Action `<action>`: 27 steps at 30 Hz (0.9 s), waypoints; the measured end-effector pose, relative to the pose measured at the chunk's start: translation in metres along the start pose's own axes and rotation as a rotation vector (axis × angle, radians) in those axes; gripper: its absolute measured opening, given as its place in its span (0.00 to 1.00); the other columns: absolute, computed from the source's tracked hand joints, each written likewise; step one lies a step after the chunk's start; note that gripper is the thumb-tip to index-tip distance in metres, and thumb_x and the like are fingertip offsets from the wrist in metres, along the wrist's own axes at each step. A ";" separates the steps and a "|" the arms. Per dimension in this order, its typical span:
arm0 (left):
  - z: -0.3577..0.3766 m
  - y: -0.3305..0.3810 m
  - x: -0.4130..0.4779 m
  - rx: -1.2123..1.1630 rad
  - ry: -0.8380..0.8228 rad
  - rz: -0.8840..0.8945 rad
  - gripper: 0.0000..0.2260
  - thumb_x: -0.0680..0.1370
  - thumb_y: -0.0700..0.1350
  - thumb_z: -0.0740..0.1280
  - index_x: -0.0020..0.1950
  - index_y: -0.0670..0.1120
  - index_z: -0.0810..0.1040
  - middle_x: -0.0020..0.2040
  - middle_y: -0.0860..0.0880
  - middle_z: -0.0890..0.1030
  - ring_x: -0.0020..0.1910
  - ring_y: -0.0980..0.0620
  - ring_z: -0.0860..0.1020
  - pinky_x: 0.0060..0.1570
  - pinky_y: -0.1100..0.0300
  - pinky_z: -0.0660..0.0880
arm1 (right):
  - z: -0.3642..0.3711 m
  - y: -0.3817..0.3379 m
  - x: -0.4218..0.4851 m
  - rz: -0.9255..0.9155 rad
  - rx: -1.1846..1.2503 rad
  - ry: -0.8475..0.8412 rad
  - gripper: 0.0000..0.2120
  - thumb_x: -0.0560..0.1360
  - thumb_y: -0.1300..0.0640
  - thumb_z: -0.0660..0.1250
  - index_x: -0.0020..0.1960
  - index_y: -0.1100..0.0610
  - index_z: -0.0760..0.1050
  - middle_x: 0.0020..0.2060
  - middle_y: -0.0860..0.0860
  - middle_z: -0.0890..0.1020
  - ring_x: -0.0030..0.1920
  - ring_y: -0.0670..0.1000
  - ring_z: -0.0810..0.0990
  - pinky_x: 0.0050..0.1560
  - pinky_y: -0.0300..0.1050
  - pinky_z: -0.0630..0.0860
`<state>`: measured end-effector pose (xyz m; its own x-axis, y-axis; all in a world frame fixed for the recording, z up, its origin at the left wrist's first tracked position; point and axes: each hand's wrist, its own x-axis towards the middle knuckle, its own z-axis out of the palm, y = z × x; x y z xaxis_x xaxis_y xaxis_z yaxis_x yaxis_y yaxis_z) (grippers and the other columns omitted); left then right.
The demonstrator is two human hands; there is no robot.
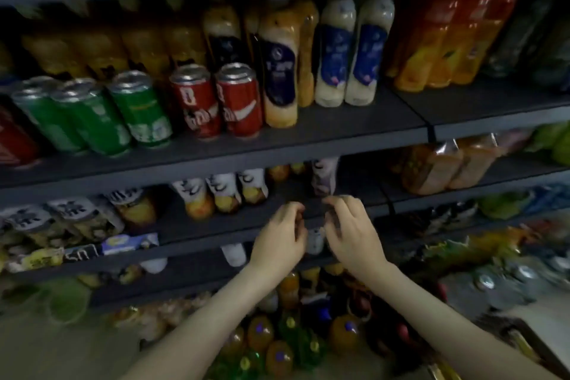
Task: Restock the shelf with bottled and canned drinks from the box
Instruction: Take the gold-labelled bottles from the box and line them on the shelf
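Bottle (315,242) blurred between left hand (279,236), right hand (353,233).

dim, shadowed under shelves (216,160) | motion blur throughout | wide-angle bending at edges | no glare

Orange snack bags (444,166) at right; green packets (552,142) beyond.

A shop — shelves (308,136) stocked with rows of cans (237,99), bottles (334,52).
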<state>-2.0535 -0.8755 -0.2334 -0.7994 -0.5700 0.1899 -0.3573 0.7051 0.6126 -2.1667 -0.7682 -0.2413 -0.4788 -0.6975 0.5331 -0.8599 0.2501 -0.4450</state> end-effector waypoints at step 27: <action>0.406 -0.069 -0.044 0.329 -0.770 -0.077 0.13 0.81 0.47 0.56 0.65 0.48 0.67 0.61 0.47 0.71 0.57 0.43 0.74 0.43 0.51 0.71 | 0.088 0.346 -0.318 0.754 -0.157 -0.753 0.26 0.73 0.58 0.67 0.70 0.59 0.67 0.60 0.55 0.73 0.62 0.57 0.70 0.61 0.49 0.67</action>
<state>-2.1897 -0.7280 -0.5954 -0.8305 -0.2589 -0.4932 -0.4519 0.8309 0.3247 -2.2961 -0.5191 -0.6280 -0.7089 -0.5482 -0.4439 -0.4273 0.8344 -0.3480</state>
